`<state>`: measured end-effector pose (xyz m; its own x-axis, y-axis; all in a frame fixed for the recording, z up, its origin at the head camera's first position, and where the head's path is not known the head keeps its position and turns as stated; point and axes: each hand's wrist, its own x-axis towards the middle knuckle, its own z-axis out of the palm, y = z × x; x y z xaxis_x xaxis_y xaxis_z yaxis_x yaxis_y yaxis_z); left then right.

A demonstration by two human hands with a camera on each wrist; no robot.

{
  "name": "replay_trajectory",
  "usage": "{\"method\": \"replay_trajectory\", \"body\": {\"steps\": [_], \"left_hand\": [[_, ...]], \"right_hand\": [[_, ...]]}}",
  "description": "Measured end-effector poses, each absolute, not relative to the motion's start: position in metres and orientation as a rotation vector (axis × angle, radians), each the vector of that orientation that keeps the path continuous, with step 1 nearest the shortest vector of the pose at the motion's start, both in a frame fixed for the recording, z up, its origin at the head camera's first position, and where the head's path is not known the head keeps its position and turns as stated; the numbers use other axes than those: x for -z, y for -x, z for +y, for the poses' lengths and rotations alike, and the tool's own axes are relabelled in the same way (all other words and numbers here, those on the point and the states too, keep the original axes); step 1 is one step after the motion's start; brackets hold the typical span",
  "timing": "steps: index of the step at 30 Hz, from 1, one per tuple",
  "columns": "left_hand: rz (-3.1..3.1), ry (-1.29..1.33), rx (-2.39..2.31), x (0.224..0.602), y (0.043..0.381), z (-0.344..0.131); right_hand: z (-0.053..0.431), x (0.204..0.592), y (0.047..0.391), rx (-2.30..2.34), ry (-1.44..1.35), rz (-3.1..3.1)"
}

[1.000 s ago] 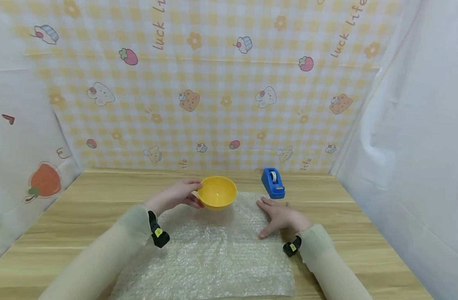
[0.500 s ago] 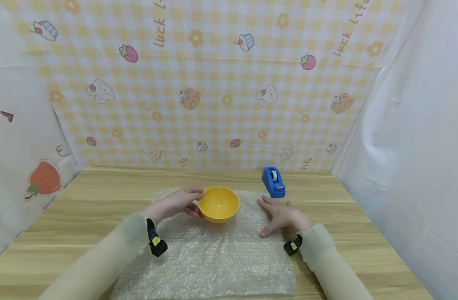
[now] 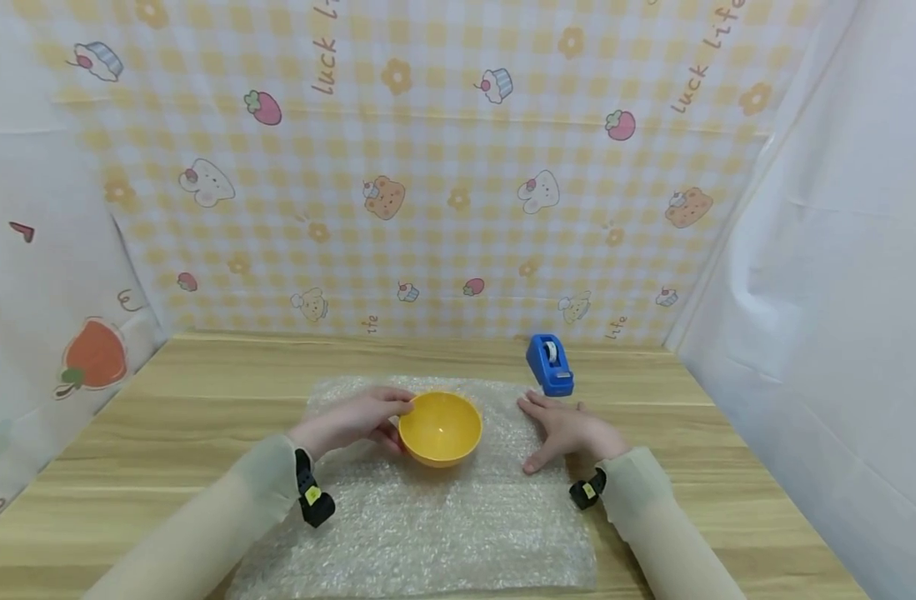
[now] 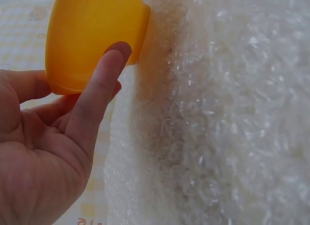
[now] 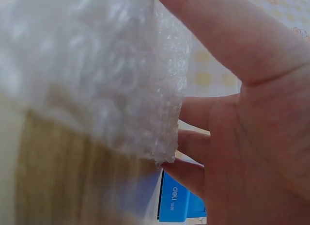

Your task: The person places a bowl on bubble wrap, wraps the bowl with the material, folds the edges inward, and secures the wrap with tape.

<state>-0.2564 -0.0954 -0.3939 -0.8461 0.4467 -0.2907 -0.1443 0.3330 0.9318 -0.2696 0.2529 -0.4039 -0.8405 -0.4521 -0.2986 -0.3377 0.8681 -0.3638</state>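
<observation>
Yellow bowl (image 3: 440, 429), just the one, is in your left hand (image 3: 356, 421) over the far half of the sheet in front of you. Nearest you are your two cream sleeves (image 3: 187, 525), each with one black wrist device (image 3: 315, 500) at its cuff. Between them lies one sheet of clear bubble wrap (image 3: 442, 533), spread across the middle of the counter (image 3: 728, 500).

Your left hand grips the bowl from its left side, the fingers clamped on it, thumb at the rim and the others lower against the outer wall. Its mouth faces up and leans toward you, base down; being round, it has no longer axis across the rim. You cannot tell whether the base touches the wrap.

Your right hand (image 3: 570, 429) rests at the wrap's right edge, thumb and fingers spread apart; in the right wrist view their tips are partly hidden by that edge.

Just beyond that hand stands one blue tape dispenser (image 3: 550, 367) with one roll in it, its long axis slanting from far left to near right. Farthest off hangs one yellow checked backdrop (image 3: 458, 250), with one white cloth at left (image 3: 45, 183) and another at right.
</observation>
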Motion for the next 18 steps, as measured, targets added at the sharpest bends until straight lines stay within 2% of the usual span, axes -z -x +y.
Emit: {"method": "replay_trajectory", "body": {"steps": [8,18], "left_hand": [[2.089,-0.229,-1.529,0.4,0.254,-0.095],[2.068,-0.253,-1.559,0.407,0.251,-0.094]], "right_hand": [[0.249,0.397,0.27,0.416,0.564,2.651],[0.249,0.383,0.283,0.641,0.579,2.563]]}}
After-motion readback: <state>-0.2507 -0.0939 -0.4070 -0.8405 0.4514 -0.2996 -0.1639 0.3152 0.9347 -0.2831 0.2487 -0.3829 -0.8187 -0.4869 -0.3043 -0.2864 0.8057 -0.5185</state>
